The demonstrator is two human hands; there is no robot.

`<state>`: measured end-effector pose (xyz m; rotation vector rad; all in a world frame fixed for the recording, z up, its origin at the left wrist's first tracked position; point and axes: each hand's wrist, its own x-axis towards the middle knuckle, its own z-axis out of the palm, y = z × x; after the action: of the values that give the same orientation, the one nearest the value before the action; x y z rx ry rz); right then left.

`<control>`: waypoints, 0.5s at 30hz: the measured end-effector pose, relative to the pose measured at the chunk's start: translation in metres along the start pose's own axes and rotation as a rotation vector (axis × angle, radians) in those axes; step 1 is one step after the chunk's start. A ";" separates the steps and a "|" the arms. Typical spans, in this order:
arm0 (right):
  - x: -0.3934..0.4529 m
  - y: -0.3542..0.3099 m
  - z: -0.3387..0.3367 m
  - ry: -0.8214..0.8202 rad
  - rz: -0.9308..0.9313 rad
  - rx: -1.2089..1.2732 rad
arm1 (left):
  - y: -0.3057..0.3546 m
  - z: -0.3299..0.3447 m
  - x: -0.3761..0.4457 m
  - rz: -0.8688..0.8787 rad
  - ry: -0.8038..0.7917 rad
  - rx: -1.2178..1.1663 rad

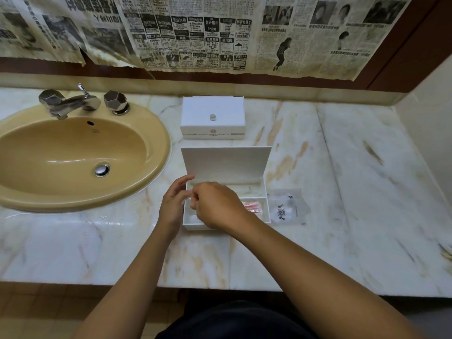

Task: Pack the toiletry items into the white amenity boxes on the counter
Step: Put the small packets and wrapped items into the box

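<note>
An open white amenity box (265,192) stands on the marble counter with its lid (226,162) tilted up at the back. A pink wrapped item (253,206) lies in its right front compartment. My right hand (215,206) hovers over the box's left compartment with fingers curled; whether it pinches something is hidden. My left hand (175,201) rests at the box's left wall, fingers straight. A second white amenity box (212,118), lid down with a clear knob, stands behind. A clear plastic packet (287,207) with a dark printed emblem lies right of the open box.
A beige oval sink (73,157) with a chrome tap (73,101) takes up the counter's left side. Newspaper sheets (195,33) hang on the wall behind. The marble counter (354,192) stretches right to a side wall; its front edge runs below my forearms.
</note>
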<state>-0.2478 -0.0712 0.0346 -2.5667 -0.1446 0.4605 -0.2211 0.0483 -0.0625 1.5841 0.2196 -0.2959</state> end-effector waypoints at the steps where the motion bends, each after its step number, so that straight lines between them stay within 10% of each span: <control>1: 0.000 -0.001 0.000 -0.012 0.004 0.009 | 0.000 0.000 -0.001 -0.004 0.001 -0.006; 15: 0.012 0.009 0.011 0.062 0.015 -0.075 | -0.004 -0.003 0.004 0.020 -0.009 0.021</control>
<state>-0.2407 -0.0713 0.0176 -2.6544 -0.1229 0.3871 -0.2189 0.0512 -0.0673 1.6047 0.1942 -0.2902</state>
